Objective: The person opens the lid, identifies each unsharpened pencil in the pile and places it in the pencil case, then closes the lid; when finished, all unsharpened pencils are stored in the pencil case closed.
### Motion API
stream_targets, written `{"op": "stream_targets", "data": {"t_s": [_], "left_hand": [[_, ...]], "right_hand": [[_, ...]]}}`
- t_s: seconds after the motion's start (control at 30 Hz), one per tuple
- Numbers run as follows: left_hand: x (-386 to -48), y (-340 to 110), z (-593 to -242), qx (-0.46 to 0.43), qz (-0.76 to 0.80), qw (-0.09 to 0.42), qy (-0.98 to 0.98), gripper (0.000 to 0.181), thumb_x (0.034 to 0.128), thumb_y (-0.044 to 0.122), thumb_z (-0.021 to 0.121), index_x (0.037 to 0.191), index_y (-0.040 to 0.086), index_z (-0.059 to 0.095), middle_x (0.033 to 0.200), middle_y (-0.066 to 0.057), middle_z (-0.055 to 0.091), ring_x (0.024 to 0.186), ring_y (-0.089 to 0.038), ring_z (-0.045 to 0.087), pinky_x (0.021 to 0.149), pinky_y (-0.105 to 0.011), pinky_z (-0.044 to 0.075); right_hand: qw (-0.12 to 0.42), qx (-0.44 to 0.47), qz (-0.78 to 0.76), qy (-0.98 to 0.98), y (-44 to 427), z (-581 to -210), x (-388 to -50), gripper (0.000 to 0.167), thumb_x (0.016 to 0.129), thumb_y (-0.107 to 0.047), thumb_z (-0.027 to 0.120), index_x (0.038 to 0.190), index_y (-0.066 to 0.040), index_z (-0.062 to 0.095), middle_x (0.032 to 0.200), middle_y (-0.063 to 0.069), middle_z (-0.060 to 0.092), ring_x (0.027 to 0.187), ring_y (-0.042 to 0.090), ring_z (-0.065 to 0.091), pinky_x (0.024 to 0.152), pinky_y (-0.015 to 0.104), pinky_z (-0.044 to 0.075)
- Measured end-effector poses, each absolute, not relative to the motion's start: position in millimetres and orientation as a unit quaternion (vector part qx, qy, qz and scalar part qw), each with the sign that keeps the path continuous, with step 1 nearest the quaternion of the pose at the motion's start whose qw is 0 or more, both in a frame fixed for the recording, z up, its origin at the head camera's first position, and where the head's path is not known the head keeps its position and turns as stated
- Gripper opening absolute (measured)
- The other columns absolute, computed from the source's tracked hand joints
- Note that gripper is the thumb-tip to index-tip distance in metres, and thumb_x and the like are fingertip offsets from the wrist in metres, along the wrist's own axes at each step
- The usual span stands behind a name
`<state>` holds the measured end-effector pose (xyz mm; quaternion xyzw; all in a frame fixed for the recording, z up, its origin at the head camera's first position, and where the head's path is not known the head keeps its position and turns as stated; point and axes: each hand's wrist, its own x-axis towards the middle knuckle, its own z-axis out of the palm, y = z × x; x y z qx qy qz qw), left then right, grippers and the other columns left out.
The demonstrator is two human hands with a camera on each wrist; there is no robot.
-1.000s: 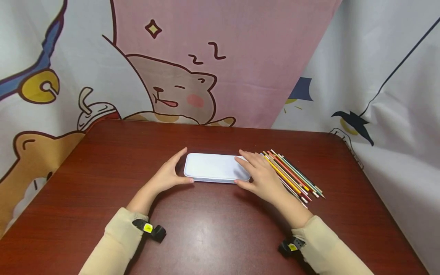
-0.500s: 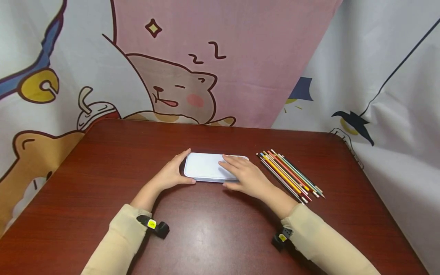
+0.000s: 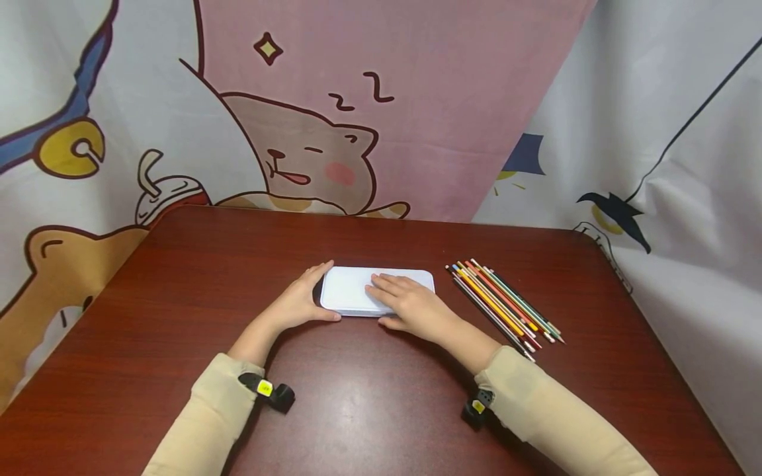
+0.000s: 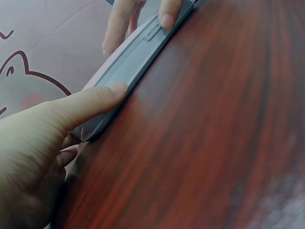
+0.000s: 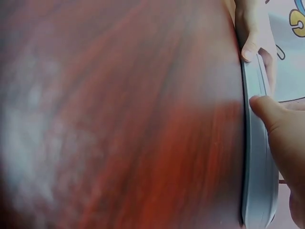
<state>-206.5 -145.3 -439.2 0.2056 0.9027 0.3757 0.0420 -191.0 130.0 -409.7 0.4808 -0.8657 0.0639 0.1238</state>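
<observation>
Holding the left end of the white case [image 3: 348, 287] with the left hand [image 3: 297, 305], in a wide span with thumb along the front side and fingers round toward the far corner. Resting flat near the middle of the table [image 3: 357, 390], with long side toward the person. Showing a seam and a small tab [image 4: 152, 32] on the front side in the left wrist view. Farther right, reaching over the top with the right hand [image 3: 417, 307], with fingers fairly straight and spread, and with thumb against the front side near the tab; wide, not wrapped round anything. Cannot tell whether every fingertip touches. Right of that, leaving the pencils [image 3: 499, 295] loose on the table in a slanting bundle, untouched by either hand.

Judged to be at an early stage: has both hands brought to the case, and pencils laid together outside it. Seems closed; cannot tell whether holding anything inside. Not yet done, as far as can be judged: lifting the lid, or picking up any pencil.

Compared with a second ago, has moved the right hand leftward, from the right end onto the right half of the top, uncovering the far right corner and the upper ends of the pencils. Has kept the left hand at the same end, with little change in case or pencils.
</observation>
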Motion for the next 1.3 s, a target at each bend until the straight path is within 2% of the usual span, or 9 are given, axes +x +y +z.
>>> {"op": "stream_targets", "data": {"t_s": [0.23,0.47,0.63,0.87,1.1,1.3], "left_hand": [[-206,-145,-439,0.218,0.376,0.036,0.900,0.111,0.0618,0.034,0.090,0.149,0.004,0.030,0.148,-0.023,0.032,0.134,-0.038,0.033,0.103,-0.055,0.029],[-205,-145,-439,0.219,0.376,0.039,0.900,0.108,0.0621,0.035,0.090,0.148,0.005,0.031,0.147,-0.021,0.035,0.134,-0.037,0.033,0.104,-0.055,0.028],[-205,-146,-439,0.214,0.382,0.043,0.898,0.108,0.0624,0.034,0.090,0.148,0.007,0.031,0.145,-0.021,0.039,0.133,-0.037,0.033,0.105,-0.054,0.026],[-207,-146,-439,0.218,0.384,0.043,0.896,0.107,0.0628,0.031,0.090,0.148,0.007,0.031,0.145,-0.020,0.039,0.132,-0.035,0.035,0.105,-0.051,0.028],[-207,-146,-439,0.219,0.388,0.045,0.894,0.106,0.0632,0.030,0.090,0.148,0.006,0.031,0.145,-0.019,0.039,0.133,-0.033,0.035,0.106,-0.050,0.026],[-207,-147,-439,0.224,0.390,0.040,0.892,0.106,0.0629,0.029,0.090,0.148,0.005,0.031,0.145,-0.020,0.039,0.133,-0.035,0.034,0.106,-0.051,0.026]], "right_hand": [[0.145,0.492,0.009,-0.858,128,-413,-190,0.057,0.087,-0.025,0.071,0.136,-0.002,0.053,0.137,0.016,0.051,0.126,0.029,0.047,0.103,0.040,0.036],[0.218,0.510,-0.064,-0.830,124,-414,-190,0.048,0.086,-0.019,0.070,0.128,0.001,0.059,0.127,0.018,0.059,0.118,0.029,0.055,0.098,0.035,0.041],[0.263,0.526,-0.134,-0.797,121,-412,-187,0.035,0.091,-0.008,0.055,0.123,0.005,0.060,0.122,0.021,0.061,0.112,0.030,0.059,0.092,0.037,0.046],[0.245,0.529,-0.232,-0.779,119,-410,-184,0.038,0.096,-0.010,0.045,0.129,0.007,0.054,0.127,0.023,0.056,0.116,0.032,0.056,0.092,0.038,0.046],[0.258,0.535,-0.280,-0.754,116,-409,-183,0.038,0.098,-0.011,0.039,0.127,0.008,0.055,0.123,0.026,0.058,0.113,0.033,0.058,0.087,0.038,0.049],[0.270,0.537,-0.292,-0.744,113,-411,-182,0.045,0.099,-0.004,0.021,0.125,0.008,0.056,0.120,0.028,0.059,0.109,0.035,0.060,0.085,0.039,0.050]]}}
